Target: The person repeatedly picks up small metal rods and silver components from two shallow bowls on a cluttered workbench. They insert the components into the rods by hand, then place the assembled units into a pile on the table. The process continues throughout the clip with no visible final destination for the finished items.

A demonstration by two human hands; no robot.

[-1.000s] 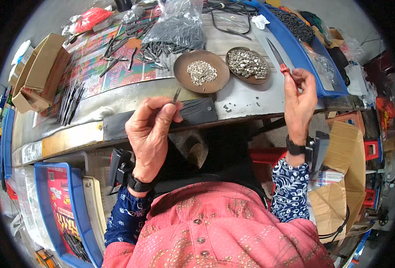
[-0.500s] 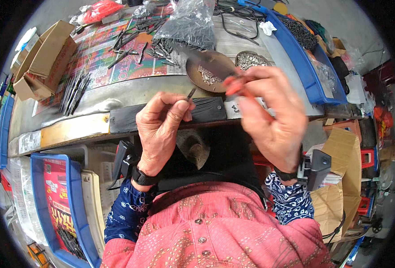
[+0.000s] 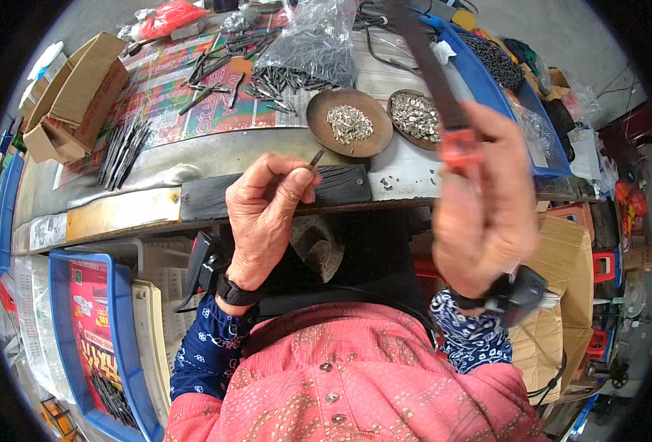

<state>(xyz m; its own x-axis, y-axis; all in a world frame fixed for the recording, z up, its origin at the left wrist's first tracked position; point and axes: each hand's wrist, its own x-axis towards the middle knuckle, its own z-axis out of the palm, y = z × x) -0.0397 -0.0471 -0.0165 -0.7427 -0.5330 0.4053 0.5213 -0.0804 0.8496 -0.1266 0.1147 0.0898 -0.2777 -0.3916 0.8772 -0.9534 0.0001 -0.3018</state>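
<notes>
At the bench's front edge, my left hand (image 3: 265, 202) pinches a small dark metal rod (image 3: 316, 157) between thumb and fingertips. The rod's tip points up and away from me; its lower end is hidden in the fingers. My right hand (image 3: 484, 195), smeared by motion, grips a red-handled tool with a long, flat, dark blade (image 3: 433, 70). The blade points away and up, over the right side of the bench. A round brown dish (image 3: 316, 121) of small silvery pins lies beyond my left hand. Beside it is a second dish (image 3: 402, 136) of small silvery pieces, partly behind the blade.
Loose dark rods (image 3: 271, 87) lie by a clear plastic bag (image 3: 307, 48) of them. More rods (image 3: 123, 153) lie in a row near the cardboard box (image 3: 83, 92). Blue trays stand at right (image 3: 551, 168) and below left (image 3: 123, 309). The metal-topped bench edge (image 3: 407, 188) runs before me.
My right hand has swung right with the red-handled tool, whose blade has moved from over the brown dish to pointing away. My left hand has barely moved and still pinches the rod.
</notes>
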